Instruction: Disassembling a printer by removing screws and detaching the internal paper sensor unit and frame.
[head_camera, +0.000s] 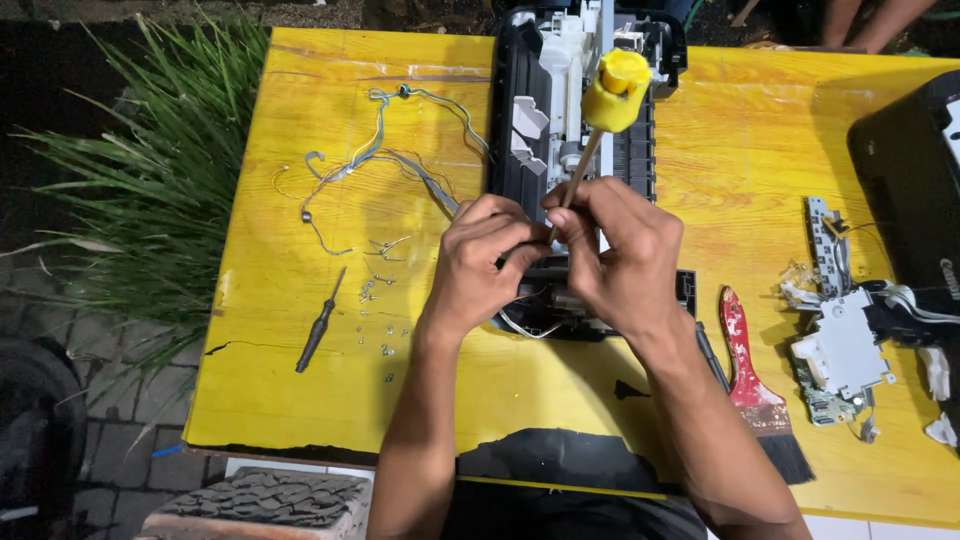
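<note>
Two hands are meeting over the near end of a dismantled black printer body (560, 120), which is lying lengthwise in the middle of the yellow table (300, 400). The right hand (620, 255) is closing its fingers around the thin shaft of a screwdriver with a yellow handle (615, 90), the handle tilting up and away over the printer's white inner parts. The left hand (485, 260) is curling its fingers together right beside the shaft's lower end, touching the right hand; what it is pinching is hidden, possibly the tip or a small part.

Left of the hands, loose screws (375, 310) are lying scattered on the table, with a small dark screwdriver (318, 325) just beyond them and a tangle of thin wires (380, 160) farther up. To the right, a paintbrush with a red handle (750, 385) is lying near the right forearm, and past it a removed white and grey assembly (840, 340) beside another black casing (910, 170) at the edge. Grassy leaves (140, 200) are hanging beside the table's left side.
</note>
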